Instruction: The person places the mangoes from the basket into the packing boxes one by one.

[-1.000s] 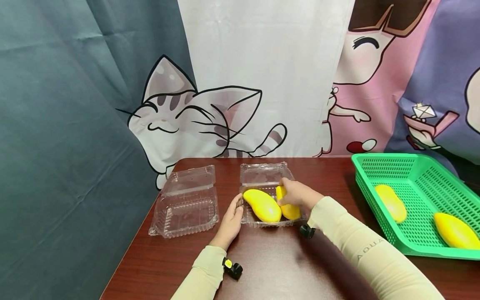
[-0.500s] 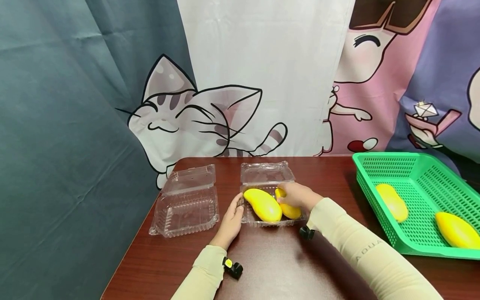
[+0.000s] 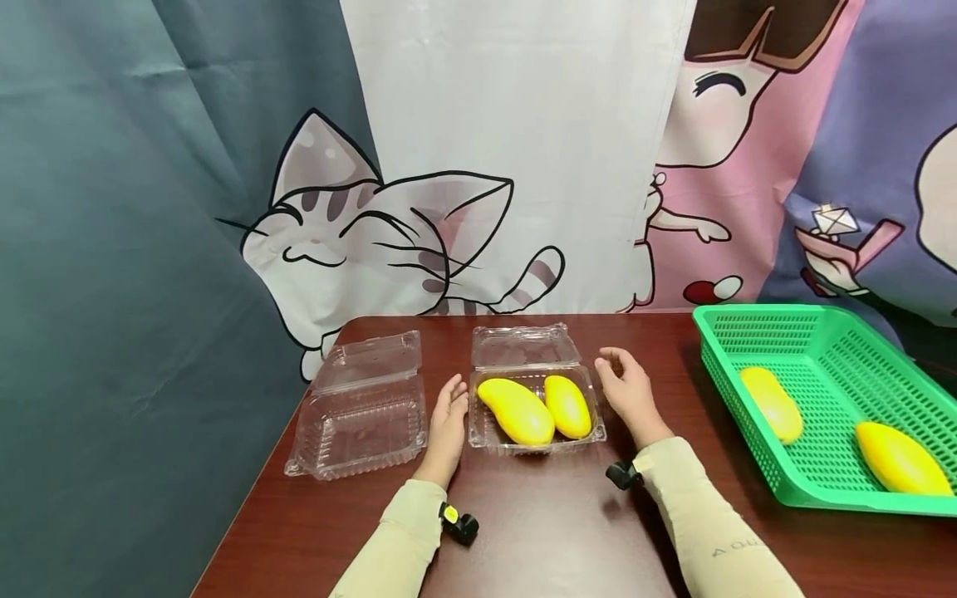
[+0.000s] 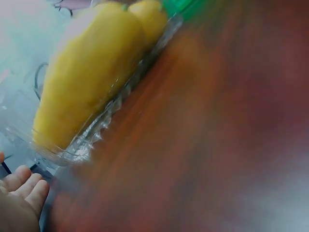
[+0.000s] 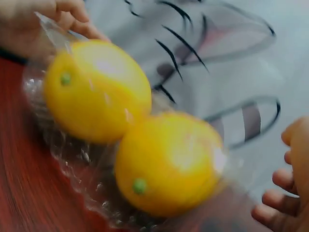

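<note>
Long mango (image 3: 516, 412) and short mango (image 3: 568, 407) sit side by side in the clear clamshell (image 3: 527, 346) on the counter (image 3: 546, 531). Left hand (image 3: 447, 425): grip relaxed, just beside it. Right hand (image 3: 630, 394): grip wide, off its other side.

In the clear box (image 3: 526, 346), 2 mangoes (image 3: 516, 413) are yellow w/ green stem spots (image 5: 65, 78). R of box, basket (image 3: 830, 399) is green, w/ perforated pattern. Under box, table (image 3: 538, 531) is red-brn. Behind box, curtain (image 3: 478, 83) is wht w/ grey-striped cat (image 3: 321, 232); in front of box, sleeves (image 3: 396, 531) are cream.
</note>
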The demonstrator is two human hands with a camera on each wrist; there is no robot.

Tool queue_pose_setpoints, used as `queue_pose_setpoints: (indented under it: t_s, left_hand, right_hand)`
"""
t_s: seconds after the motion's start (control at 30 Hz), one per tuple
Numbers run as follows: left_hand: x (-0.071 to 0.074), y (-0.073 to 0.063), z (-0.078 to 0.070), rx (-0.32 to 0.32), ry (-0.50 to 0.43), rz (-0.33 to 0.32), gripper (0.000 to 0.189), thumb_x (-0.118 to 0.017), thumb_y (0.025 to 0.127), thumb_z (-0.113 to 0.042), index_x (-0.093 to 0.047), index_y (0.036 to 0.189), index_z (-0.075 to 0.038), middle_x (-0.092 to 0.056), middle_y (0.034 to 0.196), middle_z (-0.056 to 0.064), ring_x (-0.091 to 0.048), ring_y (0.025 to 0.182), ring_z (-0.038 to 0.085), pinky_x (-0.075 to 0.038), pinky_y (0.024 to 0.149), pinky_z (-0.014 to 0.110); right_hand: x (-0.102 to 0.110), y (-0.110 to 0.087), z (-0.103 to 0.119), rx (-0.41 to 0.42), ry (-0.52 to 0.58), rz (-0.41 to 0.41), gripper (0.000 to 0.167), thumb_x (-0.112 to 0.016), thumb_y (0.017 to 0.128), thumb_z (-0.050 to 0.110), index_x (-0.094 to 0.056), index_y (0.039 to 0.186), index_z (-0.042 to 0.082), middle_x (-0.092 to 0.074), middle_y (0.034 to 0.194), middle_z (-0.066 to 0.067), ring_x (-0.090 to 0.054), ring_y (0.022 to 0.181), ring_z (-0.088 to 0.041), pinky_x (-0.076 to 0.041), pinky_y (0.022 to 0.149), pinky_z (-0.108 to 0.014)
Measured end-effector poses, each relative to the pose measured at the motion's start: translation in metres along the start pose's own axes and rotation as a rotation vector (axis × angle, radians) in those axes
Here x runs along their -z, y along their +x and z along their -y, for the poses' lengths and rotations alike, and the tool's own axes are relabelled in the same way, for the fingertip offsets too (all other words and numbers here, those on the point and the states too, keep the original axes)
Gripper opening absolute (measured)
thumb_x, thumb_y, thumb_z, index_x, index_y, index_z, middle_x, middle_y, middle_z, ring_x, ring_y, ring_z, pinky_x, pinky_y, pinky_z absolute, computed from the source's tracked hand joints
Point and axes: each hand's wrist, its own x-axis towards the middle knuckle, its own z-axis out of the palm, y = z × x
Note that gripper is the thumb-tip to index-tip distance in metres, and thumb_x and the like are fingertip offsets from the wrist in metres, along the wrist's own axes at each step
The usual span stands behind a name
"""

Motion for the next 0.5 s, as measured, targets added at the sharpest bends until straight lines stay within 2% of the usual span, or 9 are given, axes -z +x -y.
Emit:
queue_pose_setpoints:
  t_s: [0.1,0.17,0.2,0.3,0.37,0.5]
  left_hand:
    - [0.001,0.009,-0.006,0.036,-0.078,-0.016,0.046,-0.042,0.107,-0.009,-0.037,0.151,0.004,-0.042,0.150,0.029,-0.041,0.140,0.042,-0.033,0.116,0.054]
    - [-0.001,0.015,-0.006,0.057,-0.137,-0.011,0.047,-0.040,0.107,-0.008,-0.035,0.151,0.007,-0.040,0.151,0.032,-0.039,0.141,0.044,-0.032,0.117,0.054]
    - [-0.002,0.020,-0.001,0.067,-0.170,-0.009,0.047,-0.039,0.108,-0.009,-0.034,0.152,0.007,-0.039,0.152,0.031,-0.039,0.142,0.043,-0.031,0.118,0.053]
    - [-0.006,0.034,0.013,0.095,-0.243,0.020,0.051,-0.039,0.109,-0.013,-0.029,0.155,0.006,-0.036,0.156,0.027,-0.037,0.144,0.040,-0.028,0.120,0.050]
    - [-0.009,0.039,0.015,0.116,-0.281,0.041,0.053,-0.041,0.109,-0.016,-0.028,0.156,0.003,-0.036,0.158,0.023,-0.036,0.146,0.037,-0.025,0.121,0.047]
    - [-0.015,0.044,0.018,0.134,-0.299,0.065,0.055,-0.044,0.108,-0.018,-0.030,0.157,0.000,-0.036,0.160,0.019,-0.035,0.147,0.032,-0.023,0.122,0.045]
  right_hand:
    - [-0.013,0.001,-0.018,-0.135,0.316,0.031,0.050,-0.053,0.106,0.024,-0.042,0.149,0.000,-0.054,0.134,-0.024,-0.059,0.105,-0.020,-0.052,0.081,-0.018]
    - [-0.020,0.002,-0.022,-0.188,0.501,0.071,0.054,-0.048,0.108,0.021,-0.031,0.155,-0.002,-0.046,0.145,-0.026,-0.058,0.117,-0.021,-0.051,0.086,-0.016]
    - [-0.024,0.003,-0.023,-0.201,0.566,0.090,0.056,-0.046,0.109,0.020,-0.027,0.156,-0.002,-0.042,0.150,-0.026,-0.056,0.124,-0.021,-0.050,0.092,-0.016]
    - [-0.031,0.006,-0.020,-0.229,0.695,0.150,0.058,-0.040,0.110,0.018,-0.016,0.159,-0.003,-0.029,0.160,-0.024,-0.037,0.145,-0.033,-0.043,0.109,-0.027]
    - [-0.035,0.008,-0.018,-0.250,0.775,0.178,0.059,-0.037,0.111,0.014,-0.010,0.160,-0.004,-0.022,0.164,-0.024,-0.028,0.149,-0.035,-0.032,0.118,-0.035]
    - [-0.040,0.011,-0.018,-0.293,0.843,0.198,0.057,-0.035,0.110,0.010,-0.009,0.160,-0.003,-0.013,0.167,-0.020,-0.019,0.152,-0.034,-0.016,0.124,-0.040]
